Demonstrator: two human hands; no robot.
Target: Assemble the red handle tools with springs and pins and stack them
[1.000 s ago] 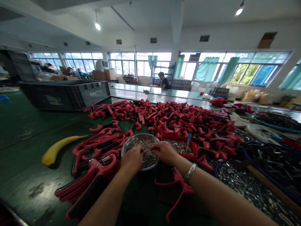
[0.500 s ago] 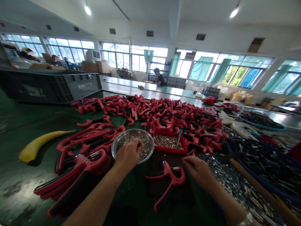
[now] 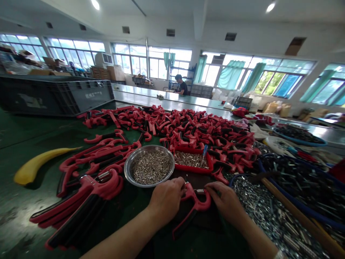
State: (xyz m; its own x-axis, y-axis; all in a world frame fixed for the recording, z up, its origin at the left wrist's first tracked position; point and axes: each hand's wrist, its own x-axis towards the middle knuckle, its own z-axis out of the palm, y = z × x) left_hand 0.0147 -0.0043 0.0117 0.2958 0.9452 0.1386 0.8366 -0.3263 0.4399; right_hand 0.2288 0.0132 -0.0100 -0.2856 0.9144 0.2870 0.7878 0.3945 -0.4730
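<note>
A red and black hand grip strengthener (image 3: 201, 204) with a metal spring lies on a dark pad in front of me. My left hand (image 3: 168, 197) is closed in a pinch at the strengthener's upper left end, beside a small metal tip; whatever sits between its fingertips is hidden. On the other side, my right hand (image 3: 225, 201) pinches the strengthener by the outer end of its spring. Just beyond my left hand stands a round metal bowl (image 3: 126, 172) of small metal pins. Next to it is a red tray (image 3: 188, 168) with longer pins and a blue-handled tool.
Red and black grip parts (image 3: 172, 124) are heaped behind the bowl. Strengtheners (image 3: 88, 198) lie stacked at left near a banana (image 3: 37, 167) and a grey crate (image 3: 91, 95). At right are metal parts (image 3: 264, 205) and a hammer (image 3: 291, 207). A person (image 3: 182, 86) sits far back.
My left hand has left the pin bowl and moved right to the strengthener's upper end. My right hand has come slightly left, against the strengthener. The view has shifted a little.
</note>
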